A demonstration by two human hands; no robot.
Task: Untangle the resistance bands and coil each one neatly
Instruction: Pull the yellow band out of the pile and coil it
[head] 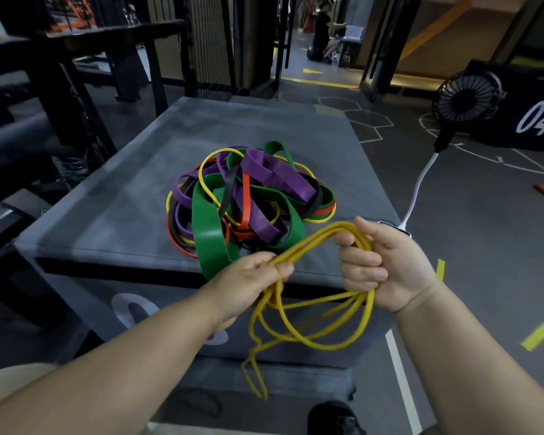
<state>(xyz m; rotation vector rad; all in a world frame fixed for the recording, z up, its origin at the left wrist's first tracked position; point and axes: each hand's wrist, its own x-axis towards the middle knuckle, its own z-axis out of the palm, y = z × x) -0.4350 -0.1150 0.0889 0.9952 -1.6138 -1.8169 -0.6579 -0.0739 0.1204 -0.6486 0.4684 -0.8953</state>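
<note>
A: Where is the thin yellow rubber resistance band?

B: In the air, in front of the near edge of the grey padded box, apart from the others. The right hand has its fingers curled round several turns of it. The left hand, at 9 o'clock from the right one, pinches two strands between thumb and fingers. The strands run tight between the hands. Below, loose loops hang down, with one long narrow tail toward 6 o'clock.

A: And the other bands?

B: At 12 o'clock from the hands, a heap of flat rubber bands lies on the box top: wide green, purple, red, black, and one more thin yellow. They cross over and under each other; I cannot tell where one ends.

A: What is hard to see?

B: The band's path inside both palms is hidden. At 2 o'clock stands a small black fan on a white cable. At 6 o'clock, a dark shoe is cut by the frame.
</note>
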